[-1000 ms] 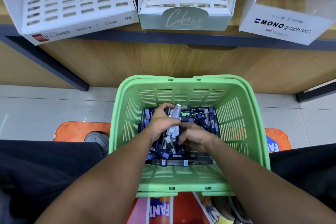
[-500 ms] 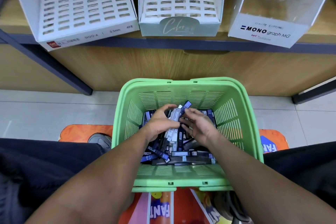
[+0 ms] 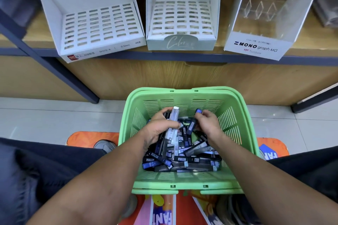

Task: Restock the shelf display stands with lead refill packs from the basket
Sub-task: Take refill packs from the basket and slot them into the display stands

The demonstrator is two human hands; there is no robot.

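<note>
A: Fingers? Left hand curled round a bunch of clear packs, white cap above fingertips. Right hand pinches one blue-capped pack.

B: Counts?

A: One green basket, loose refill pile under both hands, too many to count. Three display stands beyond fingertips.

The right hand has drawn apart from the left hand, now pinching a blue-capped lead refill pack lifted upright; the left's clear bundle rose slightly.
</note>
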